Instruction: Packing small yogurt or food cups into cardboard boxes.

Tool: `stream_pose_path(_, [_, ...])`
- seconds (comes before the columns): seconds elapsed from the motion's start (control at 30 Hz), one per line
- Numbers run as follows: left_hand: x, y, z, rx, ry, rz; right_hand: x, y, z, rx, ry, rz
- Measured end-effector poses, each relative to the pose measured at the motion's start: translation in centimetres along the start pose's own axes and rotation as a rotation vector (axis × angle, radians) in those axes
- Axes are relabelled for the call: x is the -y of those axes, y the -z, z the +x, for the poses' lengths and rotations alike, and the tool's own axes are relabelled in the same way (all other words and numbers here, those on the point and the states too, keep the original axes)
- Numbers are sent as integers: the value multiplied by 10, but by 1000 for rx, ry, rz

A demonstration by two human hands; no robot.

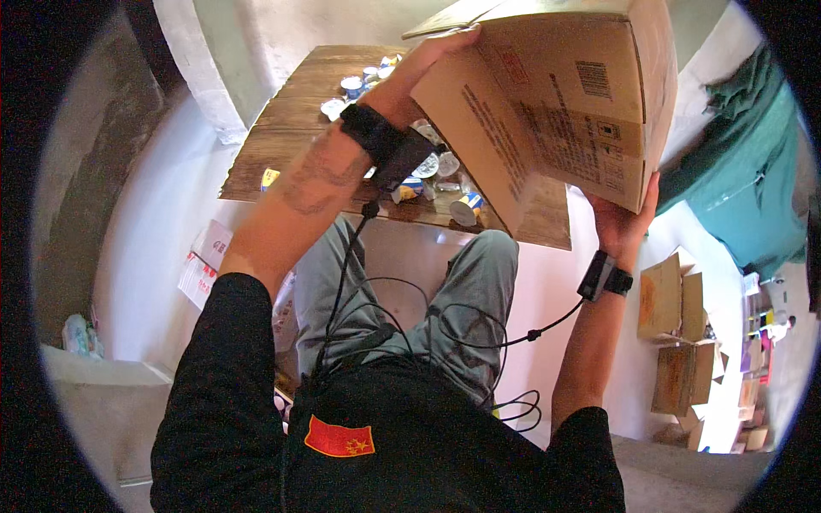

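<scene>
Both hands hold a large brown cardboard box (556,94) tilted above the wooden table (282,128), with a flap hanging down toward the tabletop. My left hand (440,50) grips the box at its upper left edge, its fingers partly hidden. At the lower right corner my right hand (620,218) supports the box from below, its thumb up along the side. Under the flap lie several small blue, white and yellow cups, among them a tipped cup (466,209) near the front edge. More cups (351,85) sit at the back of the table, beyond my left forearm.
A yellow-labelled piece (269,179) lies by the table's left edge. Black cables (402,316) run from my wrist straps across my lap. Opened cardboard boxes (676,299) stand on the floor at right, below a green cloth (727,171). A printed white carton (205,263) is at left.
</scene>
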State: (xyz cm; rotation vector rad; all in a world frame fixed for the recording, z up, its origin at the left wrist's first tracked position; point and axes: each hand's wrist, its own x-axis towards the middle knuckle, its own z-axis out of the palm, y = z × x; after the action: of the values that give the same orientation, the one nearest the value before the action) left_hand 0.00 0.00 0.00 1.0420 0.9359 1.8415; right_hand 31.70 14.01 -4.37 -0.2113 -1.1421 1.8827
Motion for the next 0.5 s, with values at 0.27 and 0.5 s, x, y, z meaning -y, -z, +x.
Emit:
stream_pose_path(0.27, [-125, -7, -63, 91, -5, -7, -50, -64, -1, 119, 62, 314])
stream_pose_path(0.5, [-233, -44, -151, 46, -162, 338, -132, -132, 39, 389, -78, 361])
